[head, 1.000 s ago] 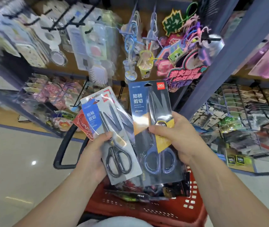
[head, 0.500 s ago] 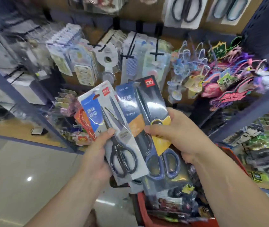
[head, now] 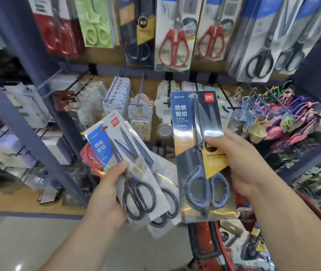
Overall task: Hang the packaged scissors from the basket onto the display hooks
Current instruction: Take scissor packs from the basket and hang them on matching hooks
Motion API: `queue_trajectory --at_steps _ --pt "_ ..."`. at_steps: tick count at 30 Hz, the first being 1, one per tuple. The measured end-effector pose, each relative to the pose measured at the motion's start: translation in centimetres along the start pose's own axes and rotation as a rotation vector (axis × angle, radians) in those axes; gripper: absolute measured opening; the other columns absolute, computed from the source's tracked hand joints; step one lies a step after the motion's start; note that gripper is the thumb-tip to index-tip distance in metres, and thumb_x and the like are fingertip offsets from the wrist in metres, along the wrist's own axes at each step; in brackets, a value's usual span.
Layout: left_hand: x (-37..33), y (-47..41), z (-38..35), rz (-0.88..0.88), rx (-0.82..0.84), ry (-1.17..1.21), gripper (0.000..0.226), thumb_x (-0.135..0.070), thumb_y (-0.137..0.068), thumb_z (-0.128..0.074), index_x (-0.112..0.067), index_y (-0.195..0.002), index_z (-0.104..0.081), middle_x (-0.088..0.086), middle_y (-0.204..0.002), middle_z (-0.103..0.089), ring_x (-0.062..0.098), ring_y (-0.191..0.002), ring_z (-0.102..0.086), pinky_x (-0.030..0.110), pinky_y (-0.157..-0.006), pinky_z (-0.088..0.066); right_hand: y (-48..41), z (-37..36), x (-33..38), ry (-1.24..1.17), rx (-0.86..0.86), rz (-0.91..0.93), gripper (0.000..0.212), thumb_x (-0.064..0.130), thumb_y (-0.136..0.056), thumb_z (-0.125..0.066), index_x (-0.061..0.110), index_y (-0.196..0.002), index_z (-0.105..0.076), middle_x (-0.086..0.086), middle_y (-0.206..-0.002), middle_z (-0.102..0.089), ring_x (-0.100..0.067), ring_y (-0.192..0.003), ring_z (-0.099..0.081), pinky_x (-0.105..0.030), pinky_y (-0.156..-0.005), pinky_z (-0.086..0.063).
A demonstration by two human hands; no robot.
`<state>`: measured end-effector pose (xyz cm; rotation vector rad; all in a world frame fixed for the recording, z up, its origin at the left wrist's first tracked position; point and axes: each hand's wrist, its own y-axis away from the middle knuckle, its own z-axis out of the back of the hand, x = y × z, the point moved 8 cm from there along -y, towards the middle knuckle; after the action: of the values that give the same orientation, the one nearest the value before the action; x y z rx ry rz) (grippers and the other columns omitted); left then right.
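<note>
Your left hand (head: 107, 194) is raised in front of you, with the bare forearm coming up from the bottom edge and the thumb side uppermost. Its fingers curl behind a fan of packs. The thumb lies across the front one, a black-handled scissors pack (head: 134, 173) with a white card and blue label, whose top leans to the left. A second black-handled pack (head: 165, 194) sits just behind it and overlaps it. A red-orange pack (head: 91, 159) peeks out at the fan's left edge, and you cannot tell what it holds.

Your right hand (head: 241, 163) is a little higher, its forearm entering from the lower right. It pinches a blue-handled scissors pack (head: 196, 153) at the right edge, thumb pressed on the yellow label in front and fingers hidden behind the card. This pack stands nearly upright, and its lower left edge overlaps the fan in view. Both hands are clamped on packs and are held apart, with the packs between them.

The red basket (head: 201, 230) sits low at the bottom right, below the blue-handled pack, with more packaged goods inside. On the rack ahead, the upper row carries hanging red-handled scissors (head: 173, 45), a green scissors pack (head: 95, 26) and black-handled scissors (head: 259, 61) at the right. A black display hook (head: 232, 108) juts out just right of the blue-handled pack's top, clear of it.
</note>
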<state>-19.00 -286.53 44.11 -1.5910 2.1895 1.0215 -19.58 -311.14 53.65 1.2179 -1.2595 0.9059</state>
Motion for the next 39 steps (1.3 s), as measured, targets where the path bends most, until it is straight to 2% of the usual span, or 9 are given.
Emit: queue_trajectory --at_steps 3,9,14,16,20,26,30,34,39 --pt "-2.3 -0.5 -1.4 -0.038 0.029 -0.034 0.024 -0.022 -0.077 -0.066 -0.011 -0.094 -0.078 0.010 -0.086 -0.080 0.024 -0.070 -0.079 0.039 -0.055 -0.063 -0.5 0.1 1.6 -0.028 0.004 0.055 0.020 0.009 -0.099 -0.061 0.014 -0.113 -0.073 0.000 -0.089 -0.075 -0.012 -0.076 -0.070 -0.024 -0.066 -0.057" --pt "-8.1 -2.6 -3.8 -0.204 0.042 -0.118 0.039 -0.022 -0.078 -0.066 -0.011 -0.115 -0.072 0.007 -0.093 -0.079 0.020 -0.077 -0.079 0.038 -0.063 -0.065 -3.9 -0.7 5.2 -0.147 0.116 0.202 0.038 0.016 -0.080 -0.067 0.020 -0.117 -0.074 -0.004 -0.096 -0.079 -0.016 -0.078 -0.074 -0.027 -0.068 -0.061" --pt "-12.8 -3.1 -4.2 -0.358 -0.008 -0.159 0.017 -0.019 -0.074 -0.067 -0.016 -0.087 -0.077 0.006 -0.086 -0.079 0.020 -0.072 -0.078 0.034 -0.060 -0.063 -7.9 -4.4 7.8 -0.164 0.238 0.276 0.030 0.014 -0.079 -0.066 0.016 -0.108 -0.070 0.003 -0.084 -0.077 -0.009 -0.070 -0.070 -0.022 -0.065 -0.056" --pt "-14.5 -3.1 -4.1 -0.399 -0.042 -0.167 0.023 -0.019 -0.074 -0.068 -0.013 -0.095 -0.078 0.008 -0.091 -0.078 0.021 -0.073 -0.078 0.036 -0.061 -0.064 -9.3 -6.2 8.6 -0.150 0.280 0.314 0.022 0.007 -0.086 -0.065 0.015 -0.106 -0.068 0.006 -0.083 -0.076 -0.005 -0.069 -0.069 -0.018 -0.063 -0.055" --pt "-17.6 -2.8 -3.7 -0.498 -0.107 -0.181 0.068 -0.017 -0.074 -0.070 -0.003 -0.140 -0.064 0.017 -0.123 -0.073 0.026 -0.090 -0.077 0.045 -0.076 -0.066 -11.1 -8.2 9.8 -0.087 0.301 0.366 0.022 0.000 -0.101 -0.056 0.016 -0.113 -0.066 0.007 -0.089 -0.077 -0.005 -0.076 -0.070 -0.019 -0.067 -0.055" --pt "-19.9 -4.5 -3.0 -0.450 -0.050 -0.118 0.064 -0.020 -0.079 -0.068 -0.006 -0.142 -0.064 0.019 -0.126 -0.074 0.033 -0.100 -0.078 0.047 -0.074 -0.065 -11.6 -10.6 12.1 0.120 0.254 0.565 0.029 0.002 -0.103 -0.057 0.026 -0.118 -0.063 0.016 -0.095 -0.076 0.000 -0.084 -0.068 -0.017 -0.071 -0.053" --pt "-21.8 -5.8 -4.3 -0.450 0.024 -0.126 0.032 -0.014 -0.092 -0.060 -0.011 -0.122 -0.072 0.012 -0.107 -0.080 0.026 -0.084 -0.080 0.041 -0.064 -0.065 -11.7 -13.1 14.0 0.142 0.209 0.617 0.024 0.009 -0.104 -0.059 0.027 -0.120 -0.063 0.013 -0.098 -0.075 -0.005 -0.088 -0.069 -0.025 -0.076 -0.055" --pt "-23.1 -7.1 -5.2 -0.437 0.062 -0.154 0.063 -0.018 -0.082 -0.067 -0.006 -0.144 -0.061 0.012 -0.121 -0.075 0.025 -0.095 -0.078 0.044 -0.078 -0.065 -11.9 -15.0 16.3 0.114 0.182 0.663 0.020 0.009 -0.105 -0.058 0.023 -0.119 -0.060 0.016 -0.092 -0.074 -0.001 -0.086 -0.068 -0.020 -0.074 -0.055" --pt "-23.5 -8.1 -6.0 -0.413 0.147 -0.143 0.064 -0.016 -0.079 -0.067 -0.008 -0.142 -0.063 0.010 -0.109 -0.078 0.023 -0.085 -0.079 0.038 -0.067 -0.065 -12.7 -16.5 17.6 0.109 0.132 0.676 0.014 0.011 -0.106 -0.059 0.024 -0.111 -0.060 0.015 -0.092 -0.074 -0.003 -0.091 -0.069 -0.021 -0.082 -0.055"
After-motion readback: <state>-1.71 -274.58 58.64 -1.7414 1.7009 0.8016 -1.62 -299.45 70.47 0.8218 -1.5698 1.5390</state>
